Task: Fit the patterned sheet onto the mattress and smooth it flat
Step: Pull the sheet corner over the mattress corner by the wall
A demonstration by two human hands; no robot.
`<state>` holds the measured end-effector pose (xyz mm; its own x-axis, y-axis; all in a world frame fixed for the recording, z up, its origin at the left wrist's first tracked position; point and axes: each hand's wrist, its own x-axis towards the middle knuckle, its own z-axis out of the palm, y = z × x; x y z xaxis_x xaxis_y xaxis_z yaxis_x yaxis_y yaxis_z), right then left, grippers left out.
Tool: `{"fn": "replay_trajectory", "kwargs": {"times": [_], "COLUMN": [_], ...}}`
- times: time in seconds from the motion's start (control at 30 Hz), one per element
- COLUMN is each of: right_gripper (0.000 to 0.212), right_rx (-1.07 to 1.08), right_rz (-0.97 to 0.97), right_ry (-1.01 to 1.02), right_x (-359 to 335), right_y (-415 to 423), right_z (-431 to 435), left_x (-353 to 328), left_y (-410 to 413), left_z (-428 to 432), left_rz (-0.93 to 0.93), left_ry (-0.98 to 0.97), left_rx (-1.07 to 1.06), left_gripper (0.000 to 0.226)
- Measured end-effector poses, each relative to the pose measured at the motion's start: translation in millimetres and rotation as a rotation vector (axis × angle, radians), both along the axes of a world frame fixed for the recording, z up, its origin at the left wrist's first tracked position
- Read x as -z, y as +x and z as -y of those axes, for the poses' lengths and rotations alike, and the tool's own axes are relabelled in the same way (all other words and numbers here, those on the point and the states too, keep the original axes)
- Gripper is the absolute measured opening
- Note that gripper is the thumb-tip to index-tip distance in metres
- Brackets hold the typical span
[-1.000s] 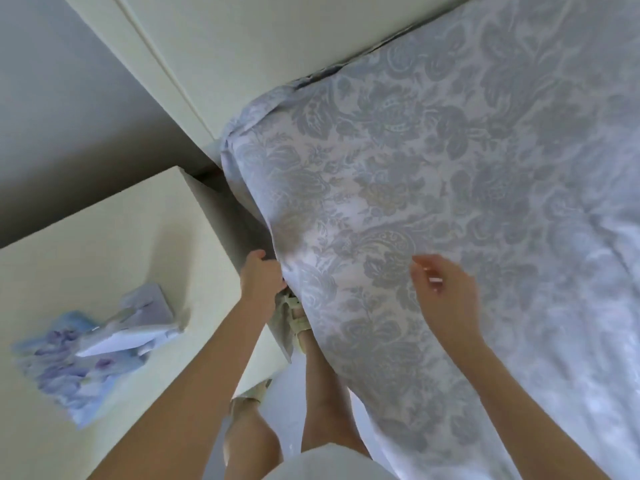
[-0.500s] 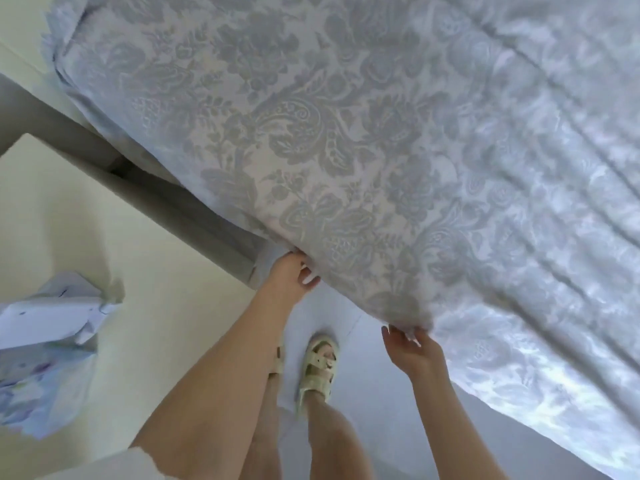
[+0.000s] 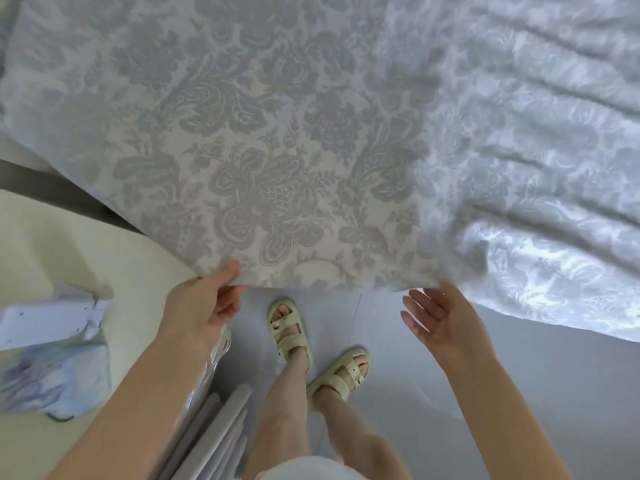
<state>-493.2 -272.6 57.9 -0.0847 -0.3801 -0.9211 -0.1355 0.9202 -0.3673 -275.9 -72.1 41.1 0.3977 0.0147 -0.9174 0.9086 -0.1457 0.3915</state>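
The sheet (image 3: 277,140) lies spread over the bed and fills the upper part of the view; the mattress under it is hidden. Its near hem runs left to right above the floor (image 3: 540,382). The cloth stretches away from the person and off every other side, so its long axis cannot be told. The left half lies flat. The right half is creased in long folds that run towards the far right corner.

The left hand (image 3: 204,303) reaches forward with a nearly straight arm and grips the hem, thumb on top and fingers curled under it. The right hand (image 3: 440,317) is held palm up, fingers straight and spread, its fingertips just touching the hem's underside and holding nothing.

Between the arms stand two feet in sandals (image 3: 289,330). By the bed's left edge a cabinet (image 3: 114,258) carries a blue cloth (image 3: 52,375).
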Motion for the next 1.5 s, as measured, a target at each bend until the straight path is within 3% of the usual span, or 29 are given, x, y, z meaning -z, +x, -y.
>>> {"fn": "replay_trajectory", "kwargs": {"times": [0.13, 0.27, 0.4, 0.57, 0.6, 0.73, 0.87, 1.03, 1.13, 1.2, 1.27, 1.37, 1.5], "right_gripper": [0.041, 0.054, 0.023, 0.007, 0.012, 0.022, 0.028, 0.044, 0.051, 0.041, 0.029, 0.021, 0.031], "right_rx": [0.130, 0.302, 0.401, 0.433, 0.435, 0.363, 0.236, -0.054, -0.133, -0.034, 0.096, 0.261, 0.439], "right_rz": [-0.065, 0.072, 0.274, 0.023, -0.042, -0.237, -0.277, -0.388, -0.435, -0.391, -0.327, -0.260, -0.203], "right_ry": [0.222, 0.265, 0.208, 0.147, 0.120, 0.030, -0.190, 0.045, 0.056, 0.028, -0.015, -0.083, -0.091], "right_x": [48, 91, 96, 96, 89, 37, 7, 53, 80, 82, 80, 83, 93], "right_y": [-25, -21, -4, -4, -9, -49, -68, -85, -104, -109, -116, -128, -147], "right_z": [4, 13, 32, 25, 15, -41, -74, -79, -72, -54, -32, 1, 44], "left_x": [6, 15, 10, 7, 7, 24, 53, 69, 64, 55, 48, 41, 33], "left_y": [17, 40, 53, 65, 66, 63, 65, 55, 54, 51, 41, 6, -62], "left_z": [20, 47, 65, 71, 75, 90, 73, 6, -3, 14, 45, 115, 217], "left_rz": [-0.070, -0.029, -0.017, 0.022, 0.030, 0.073, 0.151, 0.171, 0.188, 0.383, 0.726, 1.140, 1.384], "left_ry": [0.101, 0.085, 0.120, 0.119, 0.122, 0.187, 0.333, 0.602, 0.793, 0.927, 0.880, 0.540, 0.135], "left_rx": [-0.095, -0.033, 0.000, 0.048, 0.072, 0.217, 0.345, 0.791, 0.981, 1.325, 1.571, 1.806, 2.000], "left_gripper": [0.025, 0.024, 0.024, 0.022, 0.021, 0.027, 0.025, 0.011, 0.035, 0.054, 0.048, 0.026, 0.023]}}
